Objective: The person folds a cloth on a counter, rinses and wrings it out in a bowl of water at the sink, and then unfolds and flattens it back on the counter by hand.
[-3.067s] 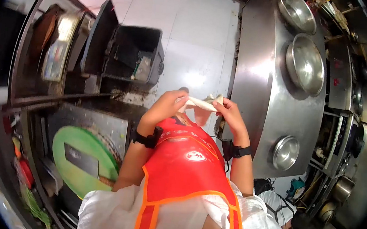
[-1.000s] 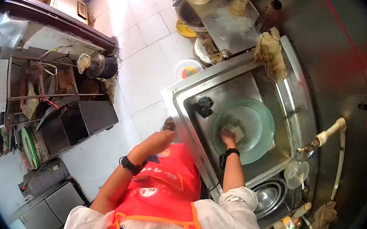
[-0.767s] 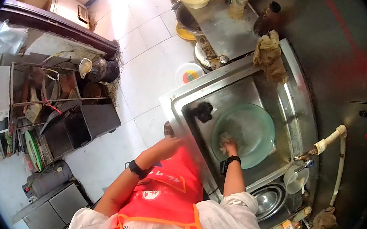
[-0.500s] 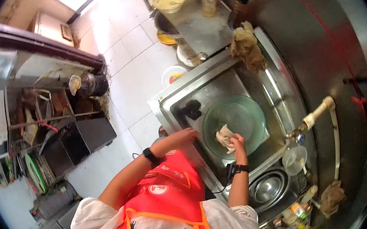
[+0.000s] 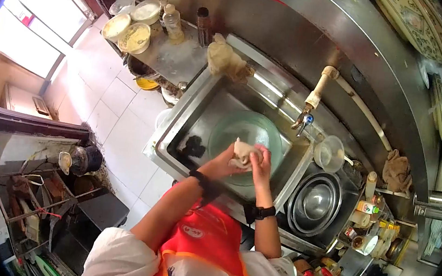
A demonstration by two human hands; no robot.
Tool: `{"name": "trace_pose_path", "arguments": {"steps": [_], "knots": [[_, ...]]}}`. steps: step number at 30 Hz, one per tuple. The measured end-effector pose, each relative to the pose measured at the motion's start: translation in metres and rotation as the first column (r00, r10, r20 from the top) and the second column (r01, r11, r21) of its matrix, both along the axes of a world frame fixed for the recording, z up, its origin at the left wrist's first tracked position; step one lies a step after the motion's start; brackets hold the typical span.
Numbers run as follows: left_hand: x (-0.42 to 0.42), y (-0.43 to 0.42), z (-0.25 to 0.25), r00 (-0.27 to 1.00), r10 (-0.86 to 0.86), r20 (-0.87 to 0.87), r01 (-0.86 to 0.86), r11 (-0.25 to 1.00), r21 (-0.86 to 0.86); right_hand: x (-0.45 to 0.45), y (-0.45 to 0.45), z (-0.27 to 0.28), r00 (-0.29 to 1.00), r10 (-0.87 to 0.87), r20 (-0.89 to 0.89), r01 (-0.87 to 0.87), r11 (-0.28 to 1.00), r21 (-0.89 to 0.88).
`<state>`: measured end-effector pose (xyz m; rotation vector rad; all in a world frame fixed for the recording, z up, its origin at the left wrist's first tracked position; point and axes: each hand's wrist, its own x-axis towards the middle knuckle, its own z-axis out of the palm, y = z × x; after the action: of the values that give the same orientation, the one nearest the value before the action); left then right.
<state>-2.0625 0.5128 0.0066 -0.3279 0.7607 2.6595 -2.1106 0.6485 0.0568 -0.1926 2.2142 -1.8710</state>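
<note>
A wet, off-white cloth [image 5: 242, 152] is bunched between both my hands, above a round greenish basin [image 5: 226, 129]. My left hand [image 5: 222, 163] grips it from the left, fingers closed around its side. From the right my right hand [image 5: 262, 162] has its fingers curled onto the same cloth. The basin holds water and sits inside a metal sink [image 5: 212, 94]. A dark, wiry scrubber [image 5: 194, 147] lies on the sink floor left of the basin.
A tap [image 5: 303, 121] juts over the sink's right side. Nested metal bowls [image 5: 315, 200] and a clear plastic container [image 5: 329, 153] stand on the right. A beige rag [image 5: 223, 57] hangs on the back rim. Bottles [image 5: 174, 23] and tubs [image 5: 134, 37] stand at upper left.
My left hand has moved from the sink's front edge onto the cloth, which only the right hand held before. The cloth is raised and bunched up. The view has shifted to the right.
</note>
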Motion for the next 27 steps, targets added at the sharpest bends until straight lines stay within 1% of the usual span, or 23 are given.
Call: {"name": "trace_pose_path", "arguments": {"steps": [1,2,3,4,5,6,8,9,10,12,13,15,16,17,18,19,20,21,22,24,25,26,27], "knots": [[0.003,-0.003,0.028,0.974,-0.022,-0.226,-0.087,0.884,-0.46,0.006,-0.016,0.009,0.989,-0.078,-0.122,0.066,0.992,-0.104],[0.006,-0.005,0.044,0.903,-0.147,-0.403,-0.256,0.568,-0.782,0.012,-0.023,0.018,0.99,-0.077,-0.12,0.065,0.992,-0.106],[-0.005,0.016,-0.064,0.963,0.031,-0.267,-0.092,0.971,-0.22,0.017,-0.028,0.026,0.943,0.046,-0.329,0.022,0.979,0.201],[-0.003,0.021,-0.066,0.963,0.03,-0.269,-0.092,0.971,-0.22,0.021,-0.033,0.032,0.851,0.223,-0.476,0.047,0.87,0.491],[-0.002,0.024,-0.065,0.932,-0.041,-0.36,-0.113,0.912,-0.395,0.023,-0.036,0.036,0.831,0.25,-0.497,0.071,0.839,0.54],[-0.002,0.026,-0.065,0.893,-0.123,-0.432,-0.155,0.819,-0.553,0.021,-0.036,0.032,0.827,0.255,-0.501,0.069,0.839,0.54],[0.001,0.024,-0.064,0.806,-0.312,-0.503,-0.281,0.545,-0.79,0.018,-0.039,0.018,0.912,0.103,-0.397,0.105,0.877,0.469],[0.002,0.024,-0.064,0.763,-0.411,-0.499,-0.354,0.38,-0.854,0.018,-0.04,0.013,0.896,0.072,-0.438,0.131,0.9,0.416],[0.004,0.026,-0.063,0.767,-0.401,-0.501,-0.358,0.381,-0.853,0.018,-0.039,0.008,0.895,0.083,-0.438,0.122,0.9,0.419],[0.004,0.032,-0.056,0.81,-0.385,-0.443,-0.355,0.28,-0.892,0.015,-0.038,0.006,0.924,0.072,-0.376,0.112,0.889,0.444],[0.003,0.035,-0.052,0.83,-0.374,-0.414,-0.351,0.227,-0.908,0.014,-0.037,0.005,0.922,0.082,-0.379,0.105,0.888,0.447],[-0.001,0.039,-0.04,0.868,-0.348,-0.355,-0.334,0.12,-0.935,0.013,-0.037,0.006,0.952,0.059,-0.302,0.077,0.903,0.422],[-0.005,0.044,-0.034,0.87,-0.339,-0.359,-0.339,0.12,-0.933,0.012,-0.038,0.006,0.95,0.068,-0.305,0.071,0.903,0.424],[-0.01,0.052,-0.028,0.988,0.124,-0.093,-0.152,0.67,-0.726,0.01,-0.039,0.006,0.953,0.079,-0.293,0.069,0.883,0.465],[-0.012,0.055,-0.023,0.865,0.293,0.407,-0.237,0.954,-0.182,0.008,-0.04,0.006,0.956,0.089,-0.281,0.068,0.861,0.503],[-0.011,0.055,-0.046,0.865,0.297,0.405,-0.243,0.953,-0.18,0.007,-0.04,0.007,0.954,0.094,-0.283,0.064,0.861,0.504],[-0.01,0.056,-0.096,0.964,0.255,0.069,-0.158,0.766,-0.623,0.007,-0.041,0.008,0.991,0.044,-0.128,0.005,0.932,0.363],[-0.009,0.053,-0.124,0.979,0.032,-0.203,-0.2,0.367,-0.908,0.006,-0.042,0.009,0.999,0.02,0.038,-0.027,0.979,0.201],[-0.007,0.043,-0.12,0.978,0.032,-0.207,-0.204,0.362,-0.909,0.004,-0.043,0.002,0.999,0.021,0.034,-0.027,0.98,0.196],[-0.006,0.024,-0.088,0.972,-0.096,-0.214,-0.17,0.339,-0.925,-0.001,-0.036,-0.023,0.975,-0.16,0.154,0.168,0.985,-0.037],[-0.009,0.019,-0.051,0.972,-0.098,-0.215,-0.171,0.338,-0.926,-0.003,-0.028,-0.027,0.938,-0.077,0.338,0.141,0.976,-0.168],[-0.011,0.014,0.001,0.977,0.201,0.072,-0.12,0.795,-0.594,-0.002,-0.024,-0.026,0.938,-0.079,0.337,0.144,0.975,-0.171],[-0.012,0.012,0.029,0.847,0.262,0.462,-0.258,0.963,-0.073,0.001,-0.021,-0.025,0.856,-0.012,0.516,0.185,0.94,-0.286]]}}
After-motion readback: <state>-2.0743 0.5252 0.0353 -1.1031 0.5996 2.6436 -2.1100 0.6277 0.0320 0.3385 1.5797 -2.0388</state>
